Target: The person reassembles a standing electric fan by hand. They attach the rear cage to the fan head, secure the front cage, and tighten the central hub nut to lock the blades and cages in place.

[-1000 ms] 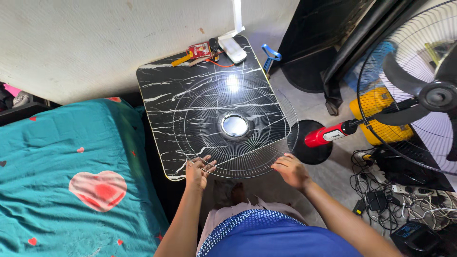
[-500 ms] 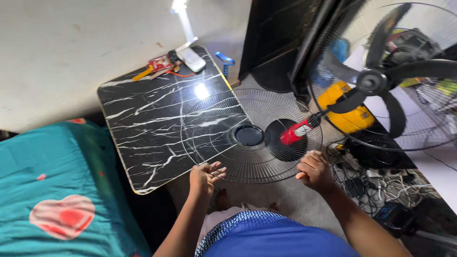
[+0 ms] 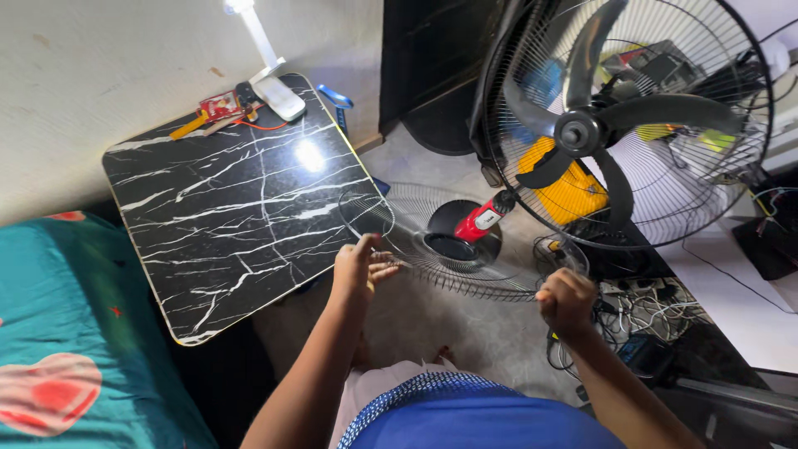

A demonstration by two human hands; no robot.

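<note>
Two hands, the left hand [image 3: 359, 264] and the right hand [image 3: 567, 301], grip one loose wire fan guard [image 3: 465, 249]. One standing fan [image 3: 619, 116] carries one hub and five dark blades. One black marble-patterned tabletop [image 3: 224, 208] bears, at its far edge, one white lamp [image 3: 270, 79] and one red packet [image 3: 218, 106]. One teal bedsheet [image 3: 58, 349] shows.

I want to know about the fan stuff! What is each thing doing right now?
Wire fan guard: off the fan, held in the air by both hands.
Left hand: gripping the guard's rim.
Right hand: fist closed on the rim.
Standing fan: front uncovered, blades bare.
Marble-pattern table: nearly bare, small items at its far edge.
</note>
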